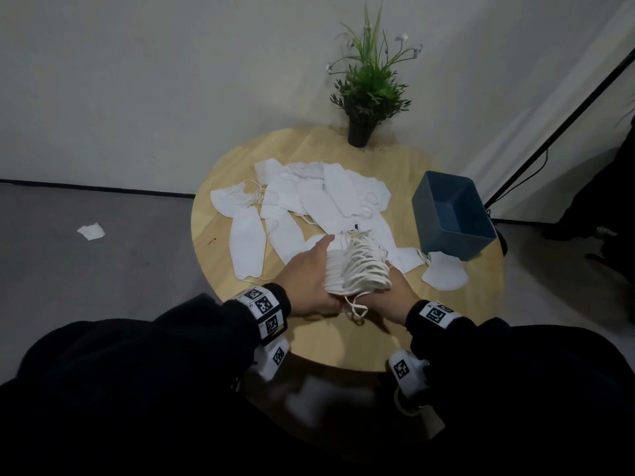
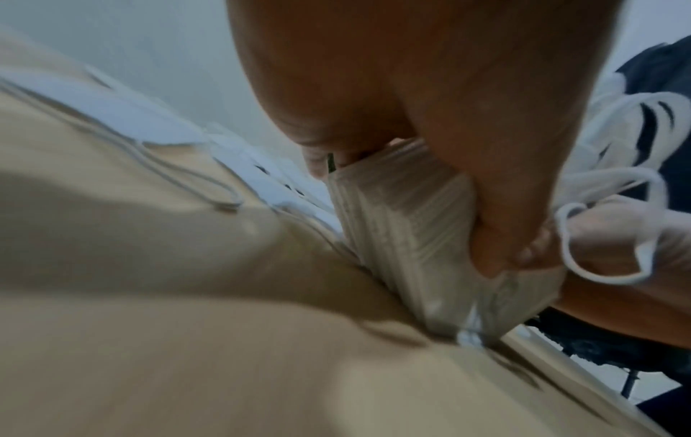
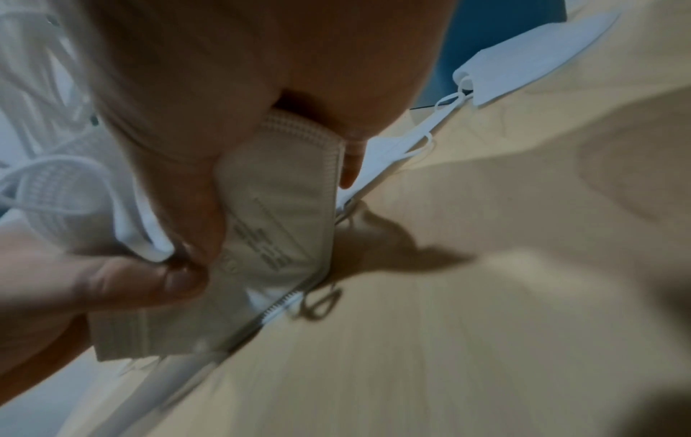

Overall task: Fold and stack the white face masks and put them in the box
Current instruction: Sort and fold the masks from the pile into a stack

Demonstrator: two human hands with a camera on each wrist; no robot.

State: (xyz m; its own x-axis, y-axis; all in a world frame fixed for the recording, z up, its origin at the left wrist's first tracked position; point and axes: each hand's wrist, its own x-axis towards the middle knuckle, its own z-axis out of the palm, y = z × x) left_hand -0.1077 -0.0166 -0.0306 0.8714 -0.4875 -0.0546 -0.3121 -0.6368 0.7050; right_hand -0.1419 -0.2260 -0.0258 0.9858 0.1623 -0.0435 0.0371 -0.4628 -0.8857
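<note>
— What are we holding?
— Our left hand [image 1: 305, 276] and right hand [image 1: 395, 293] each keep a closed grip on one stack of folded masks [image 1: 347, 269], on edge at the table's [image 1: 343, 341] near side.
— And around it?
— One blue box [image 1: 450, 214] right; loose masks [image 1: 309, 201] behind, overlapping, uncountable.

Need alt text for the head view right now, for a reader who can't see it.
Both hands, left hand and right hand, grip a stack of folded masks on edge over a round table. Loose masks lie beyond; an empty blue box sits right, a plant at the back.
</note>
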